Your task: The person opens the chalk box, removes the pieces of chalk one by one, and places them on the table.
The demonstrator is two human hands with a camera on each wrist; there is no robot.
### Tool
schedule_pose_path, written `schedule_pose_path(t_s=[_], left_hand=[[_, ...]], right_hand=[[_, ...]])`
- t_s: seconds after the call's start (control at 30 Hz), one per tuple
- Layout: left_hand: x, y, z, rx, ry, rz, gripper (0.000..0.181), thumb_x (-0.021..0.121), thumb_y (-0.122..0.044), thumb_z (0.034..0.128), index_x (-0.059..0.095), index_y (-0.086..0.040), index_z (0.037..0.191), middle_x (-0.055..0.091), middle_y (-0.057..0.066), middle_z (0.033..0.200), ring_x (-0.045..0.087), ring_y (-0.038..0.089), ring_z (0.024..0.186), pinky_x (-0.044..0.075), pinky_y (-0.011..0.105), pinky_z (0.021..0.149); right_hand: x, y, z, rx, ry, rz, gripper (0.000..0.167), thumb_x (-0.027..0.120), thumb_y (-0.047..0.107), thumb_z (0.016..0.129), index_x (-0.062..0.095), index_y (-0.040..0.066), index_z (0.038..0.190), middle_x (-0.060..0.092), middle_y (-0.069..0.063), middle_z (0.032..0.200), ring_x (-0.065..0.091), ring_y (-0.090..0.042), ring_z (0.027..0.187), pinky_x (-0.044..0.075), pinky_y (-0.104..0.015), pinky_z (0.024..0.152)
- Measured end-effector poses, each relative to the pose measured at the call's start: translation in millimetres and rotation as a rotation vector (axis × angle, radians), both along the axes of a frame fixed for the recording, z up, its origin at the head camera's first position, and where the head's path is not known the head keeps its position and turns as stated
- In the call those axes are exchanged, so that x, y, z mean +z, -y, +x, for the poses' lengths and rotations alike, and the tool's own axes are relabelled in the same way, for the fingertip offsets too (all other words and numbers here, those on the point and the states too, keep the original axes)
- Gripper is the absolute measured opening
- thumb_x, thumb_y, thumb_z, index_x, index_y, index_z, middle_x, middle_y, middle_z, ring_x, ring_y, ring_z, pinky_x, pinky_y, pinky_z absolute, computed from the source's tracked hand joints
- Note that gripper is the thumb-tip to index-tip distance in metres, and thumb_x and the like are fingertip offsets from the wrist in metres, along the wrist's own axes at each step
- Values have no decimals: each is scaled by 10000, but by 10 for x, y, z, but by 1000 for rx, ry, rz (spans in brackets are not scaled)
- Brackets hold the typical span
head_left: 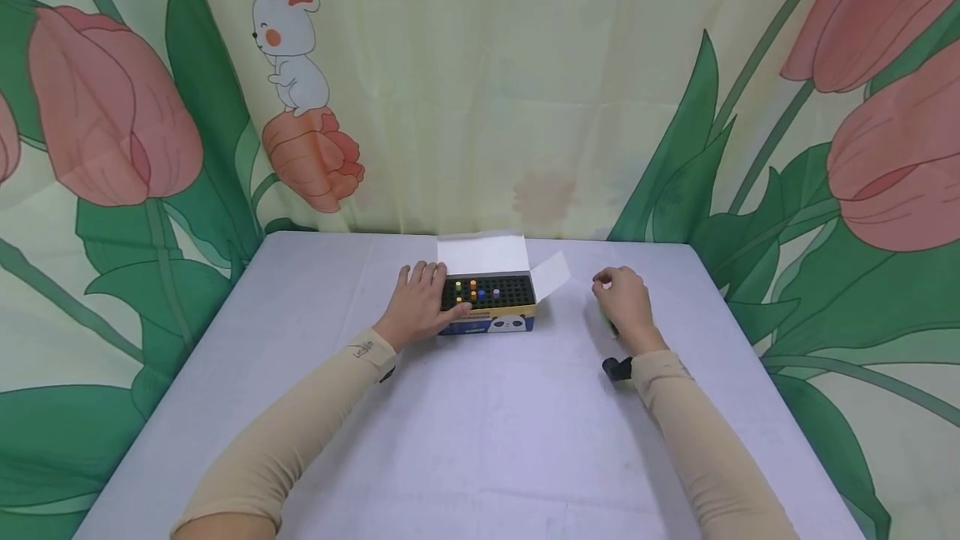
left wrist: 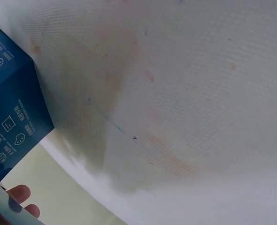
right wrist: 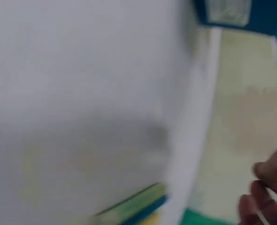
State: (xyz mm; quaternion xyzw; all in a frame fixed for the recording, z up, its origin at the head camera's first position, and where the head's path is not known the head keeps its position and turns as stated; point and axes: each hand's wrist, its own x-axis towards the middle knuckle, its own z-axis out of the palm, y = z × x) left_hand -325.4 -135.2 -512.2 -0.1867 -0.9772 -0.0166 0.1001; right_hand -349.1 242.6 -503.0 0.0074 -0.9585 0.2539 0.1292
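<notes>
A marker box point(head_left: 480, 325) with a panda on its front has its white lid up. Several coloured markers point(head_left: 473, 285) stand in its black grid. My left hand point(head_left: 420, 302) holds the box's left end, thumb across the front rim and fingers along the side; fingertips point(left wrist: 22, 193) show past a flap in the left wrist view. To the right, my right hand point(head_left: 626, 298) is above the table, fingers loosely bent, with nothing visible between them. Beneath it lie slim green, blue and yellow pieces point(right wrist: 138, 206), likely markers, blurred in the right wrist view and mostly hidden in the head view.
A white cloth covers the table point(head_left: 480, 432). The box's side flap point(head_left: 551, 275) sticks out to the right, and its lid point(head_left: 483, 253) rises at the back. A curtain point(head_left: 465, 90) printed with tulips and a rabbit hangs behind the table.
</notes>
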Motion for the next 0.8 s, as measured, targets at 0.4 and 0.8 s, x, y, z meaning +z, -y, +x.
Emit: schedule_pose_path(t_s=[0.4, 0.8], left_hand=[[28, -22, 9, 21, 10, 3, 1009, 396, -819, 940, 400, 9, 1517, 513, 246, 1487, 447, 408, 1404, 308, 631, 1158], [41, -24, 1, 16, 27, -7, 1008, 384, -812, 948, 387, 13, 1527, 511, 247, 1491, 454, 410, 1395, 313, 635, 1152]], right_hand=[[500, 1231, 189, 435, -183, -3, 155, 660, 131, 1004, 729, 59, 1122, 657, -99, 1106, 708, -238, 978, 589, -366, 820], [277, 1425, 177, 392, 116, 72, 172, 713, 207, 982, 743, 84, 1099, 671, -64, 1045, 661, -200, 934, 565, -354, 827]])
